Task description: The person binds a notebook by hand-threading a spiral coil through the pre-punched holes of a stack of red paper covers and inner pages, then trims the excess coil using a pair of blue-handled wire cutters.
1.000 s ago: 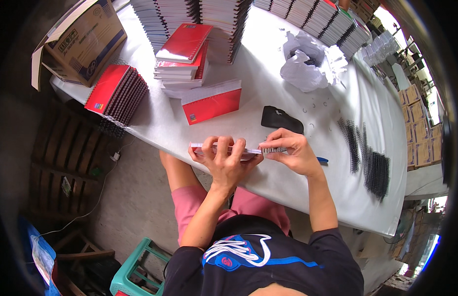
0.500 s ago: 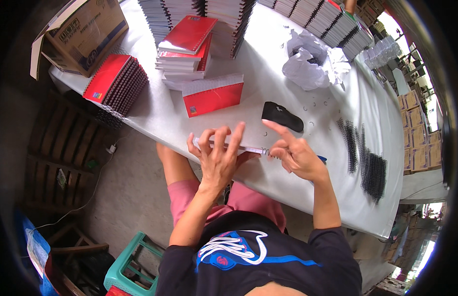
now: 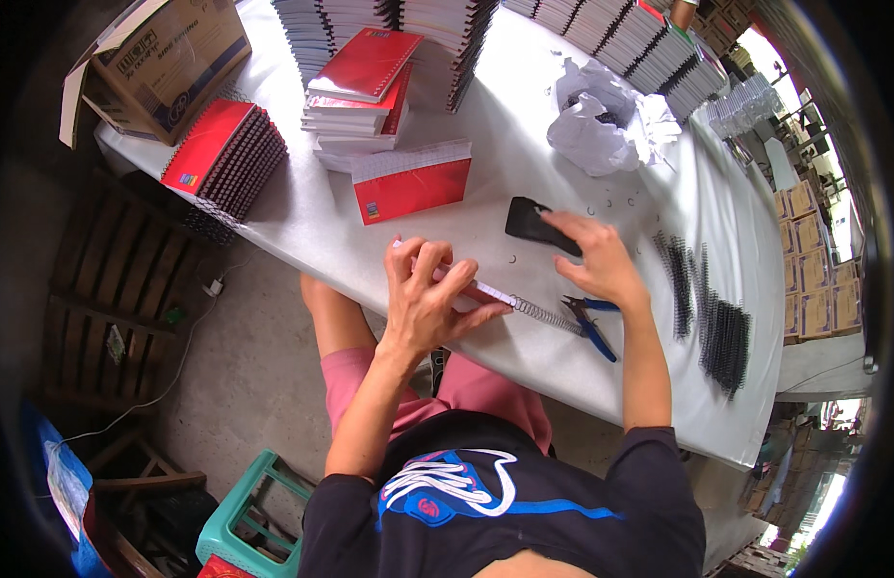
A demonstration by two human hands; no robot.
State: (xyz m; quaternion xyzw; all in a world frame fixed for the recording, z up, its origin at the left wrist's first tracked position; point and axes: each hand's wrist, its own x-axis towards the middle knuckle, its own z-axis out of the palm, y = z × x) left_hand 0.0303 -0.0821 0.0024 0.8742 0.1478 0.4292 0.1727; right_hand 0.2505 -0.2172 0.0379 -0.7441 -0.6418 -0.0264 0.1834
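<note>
1. Head view: the left hand [image 3: 429, 301] presses flat on a notebook [image 3: 485, 291] with a wire spiral [image 3: 546, 315], at the near edge of the white counter [image 3: 302, 207]; its grip is open
2. Just past the notebook, the right hand [image 3: 601, 260] lies on a black phone [image 3: 531, 223], fingers open
3. Blue pliers [image 3: 591, 328] lie beside the spiral

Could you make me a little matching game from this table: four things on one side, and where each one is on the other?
Things:
1. phone
2. pliers
3. notebook
4. cardboard box

Places:
A. under the left hand
B. far left corner of the table
C. under the right hand
D. near table edge, right of the wire coil

Pairs: 1-C, 2-D, 3-A, 4-B
</note>
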